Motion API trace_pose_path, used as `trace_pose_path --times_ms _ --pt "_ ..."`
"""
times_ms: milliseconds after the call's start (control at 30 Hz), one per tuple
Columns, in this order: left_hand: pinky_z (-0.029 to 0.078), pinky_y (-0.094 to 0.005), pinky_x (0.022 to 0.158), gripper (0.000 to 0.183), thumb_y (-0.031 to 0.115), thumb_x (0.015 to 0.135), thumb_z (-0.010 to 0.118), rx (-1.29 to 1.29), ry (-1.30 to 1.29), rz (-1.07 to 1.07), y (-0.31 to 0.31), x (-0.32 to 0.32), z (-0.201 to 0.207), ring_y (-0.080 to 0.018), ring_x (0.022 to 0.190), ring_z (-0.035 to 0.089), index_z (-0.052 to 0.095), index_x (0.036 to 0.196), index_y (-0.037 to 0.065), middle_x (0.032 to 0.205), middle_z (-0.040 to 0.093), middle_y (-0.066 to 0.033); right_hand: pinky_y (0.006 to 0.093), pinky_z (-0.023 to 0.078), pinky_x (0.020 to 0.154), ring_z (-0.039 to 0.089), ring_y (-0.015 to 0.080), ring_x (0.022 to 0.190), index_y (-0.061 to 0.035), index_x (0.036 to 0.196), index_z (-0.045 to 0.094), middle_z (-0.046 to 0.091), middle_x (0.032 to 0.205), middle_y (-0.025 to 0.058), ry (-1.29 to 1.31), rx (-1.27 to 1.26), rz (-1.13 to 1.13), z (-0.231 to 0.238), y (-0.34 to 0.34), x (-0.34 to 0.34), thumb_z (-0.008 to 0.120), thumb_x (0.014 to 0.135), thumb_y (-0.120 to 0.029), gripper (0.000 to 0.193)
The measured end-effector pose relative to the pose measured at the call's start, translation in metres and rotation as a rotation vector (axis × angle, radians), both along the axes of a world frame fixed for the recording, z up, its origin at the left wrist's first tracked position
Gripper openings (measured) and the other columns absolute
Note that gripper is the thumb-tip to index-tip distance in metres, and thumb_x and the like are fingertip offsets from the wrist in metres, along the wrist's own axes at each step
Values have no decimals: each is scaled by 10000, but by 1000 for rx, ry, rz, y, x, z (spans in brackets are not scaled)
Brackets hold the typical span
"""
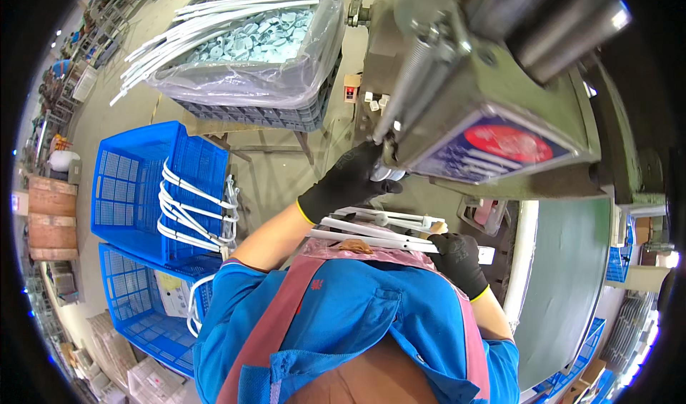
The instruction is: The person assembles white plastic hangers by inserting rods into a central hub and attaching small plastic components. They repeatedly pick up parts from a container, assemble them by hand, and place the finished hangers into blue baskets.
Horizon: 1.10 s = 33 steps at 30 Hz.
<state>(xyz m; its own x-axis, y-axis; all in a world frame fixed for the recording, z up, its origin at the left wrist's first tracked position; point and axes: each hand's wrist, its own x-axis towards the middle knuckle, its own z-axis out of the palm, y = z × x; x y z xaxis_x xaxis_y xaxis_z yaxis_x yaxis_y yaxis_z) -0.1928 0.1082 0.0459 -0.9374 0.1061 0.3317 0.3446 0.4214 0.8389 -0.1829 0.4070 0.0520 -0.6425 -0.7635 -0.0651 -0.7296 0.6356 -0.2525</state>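
Both my hands wear black gloves with yellow cuffs. Raised beneath the machine head, my left hand [346, 179] curls its fingers round a small shiny metal piece [388, 174], mostly covered by the glove. Whether that piece is loose or part of the machine, I cannot tell. Close to my chest, my right hand [461, 262] is closed on the right end of a white tube [379, 237] with small holes. More white tubing with joints [400, 220] lies just beyond it, running crosswise between my hands.
A green-grey machine [500, 104] with a spring and thick metal cylinders fills the upper right. At upper left, a plastic-lined crate [236, 86] holds pale small parts, with long white tubes across it. Blue baskets [136, 190] with bent white tubes stand left. A green surface [564, 275] lies right.
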Motion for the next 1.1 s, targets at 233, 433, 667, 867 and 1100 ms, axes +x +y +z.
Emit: trace_pose_path --times_ms 233,433,667,867,1100 --pt "498 -402 779 372 179 792 695 -176 -8 67 34 9 9 -334 922 610 571 1118 47 1074 590 -188 403 485 570 632 296 652 -133 887 685 649 737 93 48 38 122 -1 40 -10 717 693 -280 246" --pt "480 -437 781 397 237 880 617 -239 10 310 45 21 -21 -401 947 588 517 1208 38 1089 599 -225 399 486 569 630 292 650 -124 879 683 646 736 95 46 21 168 -6 52 -11 714 698 -273 236" --pt "481 -417 754 236 156 899 562 39 -132 353 30 30 -2 -383 854 605 542 1083 9 918 617 -203 397 484 544 626 286 629 -125 864 673 630 712 92 68 -14 139 -15 46 -8 681 727 -279 206" --pt "449 -443 907 438 222 837 617 -367 258 90 -10 5 -12 -371 1105 527 552 1241 67 1183 546 -194 407 483 528 628 281 623 -145 870 648 620 685 75 66 -21 107 -4 27 -10 703 680 -282 241" --pt "502 -429 845 594 339 710 743 -600 403 166 6 -6 -24 -386 1056 567 590 1206 52 1241 522 -211 410 479 520 613 293 603 -132 863 623 592 668 89 114 -82 115 14 -3 -24 695 695 -445 362"
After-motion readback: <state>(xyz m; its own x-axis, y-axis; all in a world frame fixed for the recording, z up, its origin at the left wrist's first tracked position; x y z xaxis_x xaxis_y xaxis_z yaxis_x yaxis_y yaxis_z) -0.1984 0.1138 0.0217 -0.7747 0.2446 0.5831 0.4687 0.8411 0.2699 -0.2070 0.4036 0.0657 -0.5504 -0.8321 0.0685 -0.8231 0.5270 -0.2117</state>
